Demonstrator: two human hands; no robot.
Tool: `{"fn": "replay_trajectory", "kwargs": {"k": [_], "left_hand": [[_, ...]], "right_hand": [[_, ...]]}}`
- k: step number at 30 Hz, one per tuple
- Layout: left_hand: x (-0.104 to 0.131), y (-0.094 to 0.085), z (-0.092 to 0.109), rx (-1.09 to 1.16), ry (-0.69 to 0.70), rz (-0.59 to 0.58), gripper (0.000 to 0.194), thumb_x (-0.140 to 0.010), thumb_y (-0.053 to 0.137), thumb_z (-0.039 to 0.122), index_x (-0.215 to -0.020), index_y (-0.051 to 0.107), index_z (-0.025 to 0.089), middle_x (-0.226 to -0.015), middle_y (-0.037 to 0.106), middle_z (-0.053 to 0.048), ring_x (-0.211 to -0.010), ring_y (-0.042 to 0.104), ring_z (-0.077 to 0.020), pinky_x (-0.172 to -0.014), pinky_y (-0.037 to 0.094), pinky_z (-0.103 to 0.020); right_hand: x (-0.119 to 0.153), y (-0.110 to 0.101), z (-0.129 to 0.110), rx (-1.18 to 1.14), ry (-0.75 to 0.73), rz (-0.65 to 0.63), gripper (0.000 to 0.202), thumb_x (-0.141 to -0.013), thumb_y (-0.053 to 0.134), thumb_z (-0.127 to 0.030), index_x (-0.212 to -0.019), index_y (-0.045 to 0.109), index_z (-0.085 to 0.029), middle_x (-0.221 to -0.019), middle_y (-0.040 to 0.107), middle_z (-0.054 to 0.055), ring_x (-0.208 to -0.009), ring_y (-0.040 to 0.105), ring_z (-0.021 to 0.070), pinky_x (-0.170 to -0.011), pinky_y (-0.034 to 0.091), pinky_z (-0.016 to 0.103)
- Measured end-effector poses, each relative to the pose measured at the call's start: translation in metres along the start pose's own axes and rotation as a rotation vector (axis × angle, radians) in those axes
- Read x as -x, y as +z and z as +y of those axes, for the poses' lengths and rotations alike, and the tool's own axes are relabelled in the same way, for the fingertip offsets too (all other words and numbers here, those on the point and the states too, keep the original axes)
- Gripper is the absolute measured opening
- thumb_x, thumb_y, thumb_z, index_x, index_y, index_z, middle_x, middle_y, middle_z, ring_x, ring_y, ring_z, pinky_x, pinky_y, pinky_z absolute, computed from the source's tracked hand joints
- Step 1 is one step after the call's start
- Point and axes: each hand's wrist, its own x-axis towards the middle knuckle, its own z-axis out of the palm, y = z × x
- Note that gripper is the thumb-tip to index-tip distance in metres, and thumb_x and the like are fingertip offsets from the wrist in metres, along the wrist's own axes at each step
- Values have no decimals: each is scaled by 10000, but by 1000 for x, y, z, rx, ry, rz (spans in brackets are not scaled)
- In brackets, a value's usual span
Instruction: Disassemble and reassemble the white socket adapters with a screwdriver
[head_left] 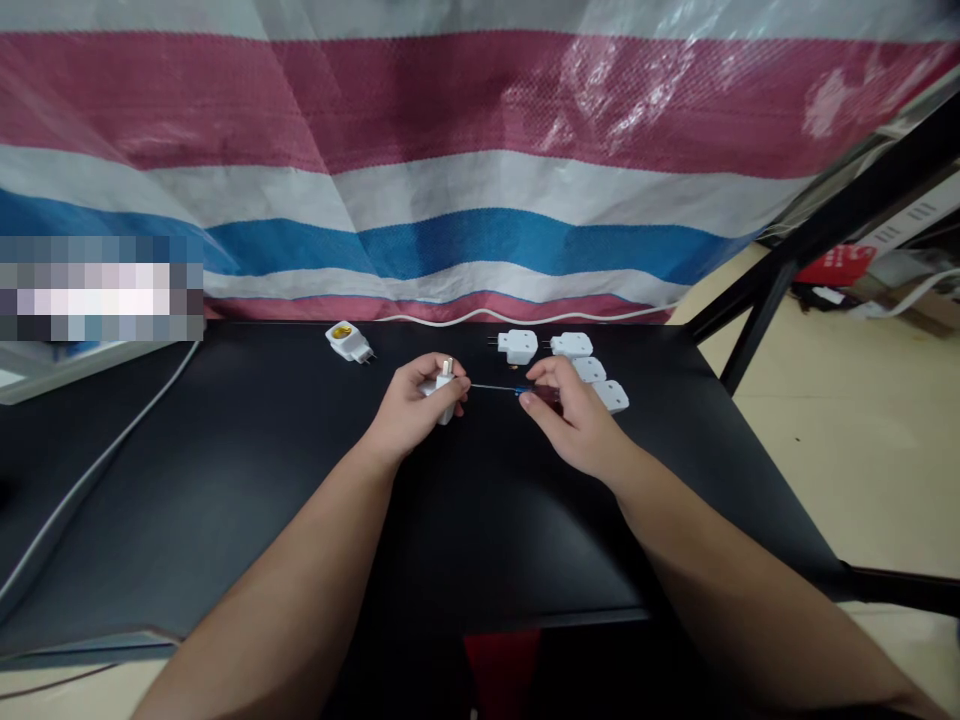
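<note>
My left hand (420, 405) is closed around a white plug adapter (445, 395), its metal prongs pointing up. A screwdriver (541, 393) with a dark reddish handle is gripped in my right hand (574, 415). The thin shaft runs left to the adapter, and its tip is hidden at my left fingers. Just behind my right hand lie several white adapters, one of them near the back (571, 345) and one at the right (613, 396). Another white adapter (518, 346) rests between the hands, farther back. One with a yellowish round part (348, 341) lies back left.
The black table (487, 520) reaches a striped plastic sheet (450, 200) at the back. A white cable (105, 455) crosses the left side, another follows the back edge. Black metal frame bars (757, 320) stand at the right.
</note>
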Motion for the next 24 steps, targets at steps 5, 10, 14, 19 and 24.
{"fn": "replay_trajectory", "kwargs": {"k": [5, 10, 14, 19, 24], "left_hand": [[2, 1, 1, -4, 38, -29, 231, -872, 832, 344, -878, 672, 178, -722, 689, 2, -579, 661, -105, -541, 509, -198], [3, 2, 2, -14, 38, -60, 239, -880, 836, 349, -916, 672, 179, -724, 686, 5, -586, 660, -104, -547, 508, -194], [1, 0, -1, 25, 45, -53, 277, -898, 835, 392, -964, 656, 191, -715, 680, 11, -579, 667, -118, -544, 522, -204], [0, -1, -5, 126, 13, -71, 328, -995, 706, 510, -942, 657, 189, -772, 669, -3, -603, 671, -126, -547, 566, -228], [1, 2, -3, 129, -39, -77, 355, -984, 720, 524, -932, 664, 177, -765, 668, -10, -594, 661, -122, -537, 564, -223]], "right_hand": [[0, -2, -4, 23, 6, 7, 343, -1096, 530, -476, -865, 584, -228, -655, 579, -20, -588, 544, 156, -636, 407, 335], [1, -4, -4, 6, -1, -13, 269, -1091, 538, -453, -946, 584, -231, -669, 555, -31, -597, 522, 153, -633, 393, 333], [3, -3, -3, 11, 2, -9, 187, -1024, 665, -398, -1024, 563, -241, -704, 572, -40, -588, 506, 144, -603, 379, 318], [1, -3, -4, 93, -3, -10, 387, -1090, 539, -484, -794, 502, -237, -624, 511, -26, -575, 484, 152, -598, 343, 334], [1, -5, -6, 45, -2, -36, 247, -1064, 592, -452, -942, 555, -241, -669, 558, -32, -594, 501, 155, -609, 363, 326]]}}
